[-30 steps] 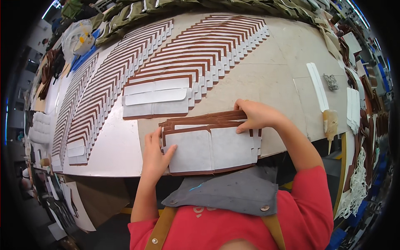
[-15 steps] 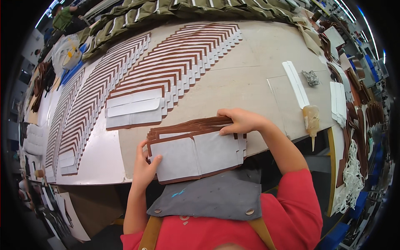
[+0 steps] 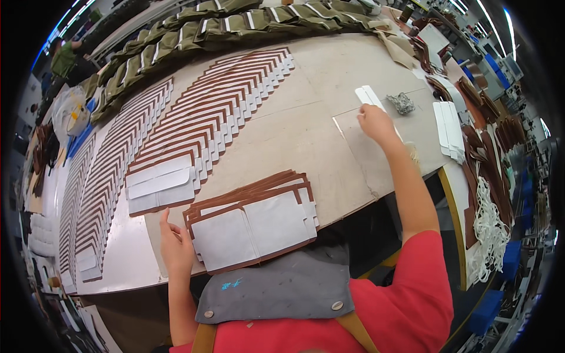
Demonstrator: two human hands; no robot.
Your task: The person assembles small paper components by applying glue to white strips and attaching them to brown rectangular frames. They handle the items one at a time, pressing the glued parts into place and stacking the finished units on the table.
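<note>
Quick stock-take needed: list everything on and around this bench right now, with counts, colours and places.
Stack of panels: one stack, white with brown edging, near table edge.
Fanned panel rows: several long rows, brown and white, across table.
Olive pieces: many, far edge.
White strip: one, under right hand.
Grey wad: one, beside strip.
White strips: a small pile, right edge.
Apron: one, grey.
Left hand: touching stack's left edge.
Right hand: on white strip.

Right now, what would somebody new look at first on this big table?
Probably the long fanned rows of brown-and-white pieces slanting across the table. Next, the small stack of the same pieces at the near edge, with the left hand resting beside it. The right hand reaches far right to a white strip, next to a crumpled grey wad.
</note>
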